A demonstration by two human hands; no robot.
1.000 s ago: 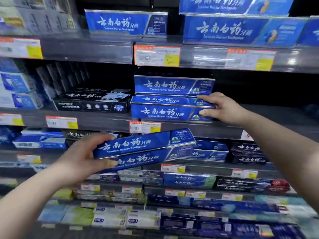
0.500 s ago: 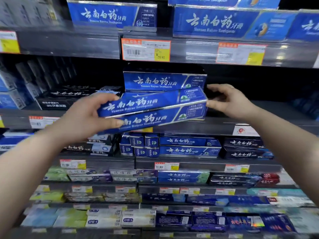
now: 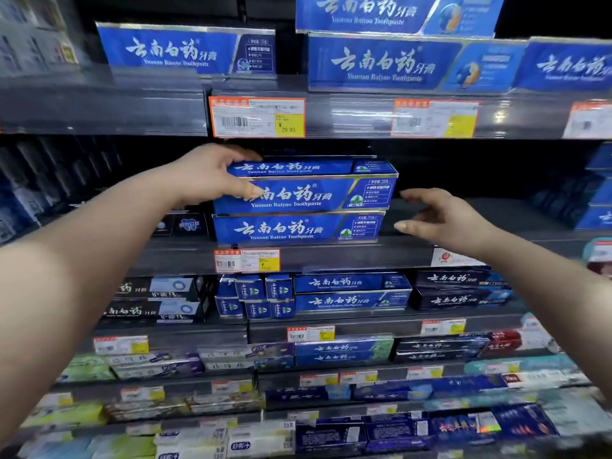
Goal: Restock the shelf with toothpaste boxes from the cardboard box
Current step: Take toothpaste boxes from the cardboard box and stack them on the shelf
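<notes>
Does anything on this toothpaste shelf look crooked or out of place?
Slightly: the upper toothpaste box, held by the left hand, juts past the lower box at its right end, so the stack isn't flush. No damage visible.

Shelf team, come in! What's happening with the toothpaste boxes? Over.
Left hand grips top toothpaste box, set on blue stack. Right hand open, off its right end, touching nothing. Upper shelf rail close above.

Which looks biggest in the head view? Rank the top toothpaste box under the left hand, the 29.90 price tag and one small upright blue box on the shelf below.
1. top toothpaste box, gripped by the left hand
2. 29.90 price tag
3. small upright blue box

This is apparent size only, since the three sit at different distances from the camera.
</notes>
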